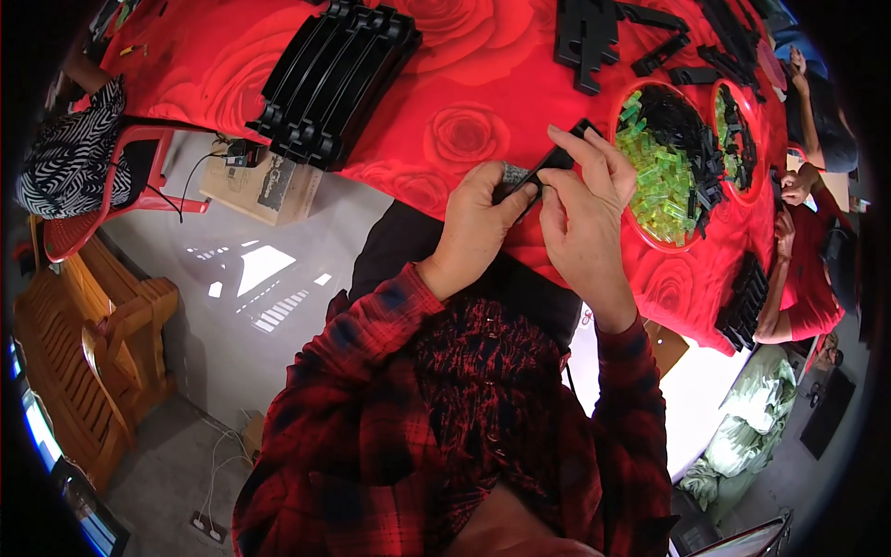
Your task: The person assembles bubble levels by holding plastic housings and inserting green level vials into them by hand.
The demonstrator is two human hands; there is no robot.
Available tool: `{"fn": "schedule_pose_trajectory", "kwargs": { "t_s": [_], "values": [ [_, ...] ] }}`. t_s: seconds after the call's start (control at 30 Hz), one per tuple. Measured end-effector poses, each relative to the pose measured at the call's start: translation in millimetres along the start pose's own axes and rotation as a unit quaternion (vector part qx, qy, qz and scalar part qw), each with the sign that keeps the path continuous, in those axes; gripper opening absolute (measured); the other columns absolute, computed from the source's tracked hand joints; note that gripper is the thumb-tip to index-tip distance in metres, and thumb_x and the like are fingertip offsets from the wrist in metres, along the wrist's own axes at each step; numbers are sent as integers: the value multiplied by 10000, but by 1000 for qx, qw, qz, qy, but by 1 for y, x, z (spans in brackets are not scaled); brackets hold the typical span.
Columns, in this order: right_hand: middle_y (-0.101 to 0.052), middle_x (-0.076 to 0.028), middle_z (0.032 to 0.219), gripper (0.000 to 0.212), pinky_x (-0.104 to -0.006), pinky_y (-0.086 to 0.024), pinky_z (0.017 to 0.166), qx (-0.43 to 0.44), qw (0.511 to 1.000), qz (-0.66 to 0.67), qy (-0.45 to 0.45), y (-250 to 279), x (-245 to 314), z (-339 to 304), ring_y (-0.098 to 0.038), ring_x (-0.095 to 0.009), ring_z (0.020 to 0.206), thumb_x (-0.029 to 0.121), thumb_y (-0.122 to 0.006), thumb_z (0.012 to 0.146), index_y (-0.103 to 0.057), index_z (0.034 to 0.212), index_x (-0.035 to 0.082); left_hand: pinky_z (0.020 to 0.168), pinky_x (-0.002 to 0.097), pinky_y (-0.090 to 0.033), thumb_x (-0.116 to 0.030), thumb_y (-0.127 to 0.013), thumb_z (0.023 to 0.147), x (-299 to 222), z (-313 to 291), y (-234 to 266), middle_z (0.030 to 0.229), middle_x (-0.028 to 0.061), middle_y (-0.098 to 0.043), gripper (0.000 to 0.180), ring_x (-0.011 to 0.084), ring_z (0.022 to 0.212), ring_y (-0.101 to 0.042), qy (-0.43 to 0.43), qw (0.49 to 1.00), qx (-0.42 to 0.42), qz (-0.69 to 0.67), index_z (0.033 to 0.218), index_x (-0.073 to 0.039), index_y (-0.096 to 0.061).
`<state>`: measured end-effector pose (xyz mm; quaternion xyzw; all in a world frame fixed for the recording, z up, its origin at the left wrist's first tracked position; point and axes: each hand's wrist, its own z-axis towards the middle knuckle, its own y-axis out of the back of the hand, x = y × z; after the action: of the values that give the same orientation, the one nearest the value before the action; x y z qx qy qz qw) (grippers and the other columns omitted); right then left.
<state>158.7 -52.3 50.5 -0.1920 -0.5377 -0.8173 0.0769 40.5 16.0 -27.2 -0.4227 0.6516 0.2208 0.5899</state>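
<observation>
In front of my body, over the near table edge, a slim black plastic bar [526,186] slants up to the right between my hands. My left hand [475,227] grips its lower end, thumb along the side; a small grey patch shows by those fingers. My right hand [589,209] pinches the bar's middle between thumb and forefinger, its other fingers raised near the upper end. Just right of it is a red-rimmed basket [616,153] of translucent yellow-green clips [664,190] and small black parts [670,110]. Ahead to the left lies a stack of long black plastic strips [339,84].
A second red-rimmed basket [754,186] stands farther right. Loose black plastic pieces [589,42] lie at the far right of the red rose-patterned cloth [464,130]. Other people sit at the right and far left. A cardboard box [278,190] and wooden bench [93,343] stand left.
</observation>
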Motion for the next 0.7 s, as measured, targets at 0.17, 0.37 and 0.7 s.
{"fn": "schedule_pose_trajectory", "kwargs": {
  "t_s": [0.17,0.37,0.7],
  "values": [
    [-556,-159,1365,168,-489,-356,1063,1,1000,12,6,2,4,0,-426,-403,1318,-38,-636,781,-676,945,-41,607,303,-421,-105,-749,900,2,0,0,774,54,-525,188,118,695,-489,2,1000,-12,-1,888,7,-598],
    [-525,-213,1375,165,-505,-385,1064,-4,998,-55,13,-3,11,-1,-432,-434,1302,-30,-637,794,-654,947,-88,669,227,-446,-98,-704,956,7,1,2,835,-38,-582,123,48,769,-508,-36,992,-9,117,958,-11,-618],
    [-555,-209,1344,113,-494,-415,1037,-9,999,5,-37,-12,-13,-1,-460,-448,1261,-2,-656,807,-657,913,-41,866,361,-456,46,-549,780,-11,8,20,1001,201,-568,307,320,983,-565,-13,987,132,93,1082,48,-602]
  ]
}}
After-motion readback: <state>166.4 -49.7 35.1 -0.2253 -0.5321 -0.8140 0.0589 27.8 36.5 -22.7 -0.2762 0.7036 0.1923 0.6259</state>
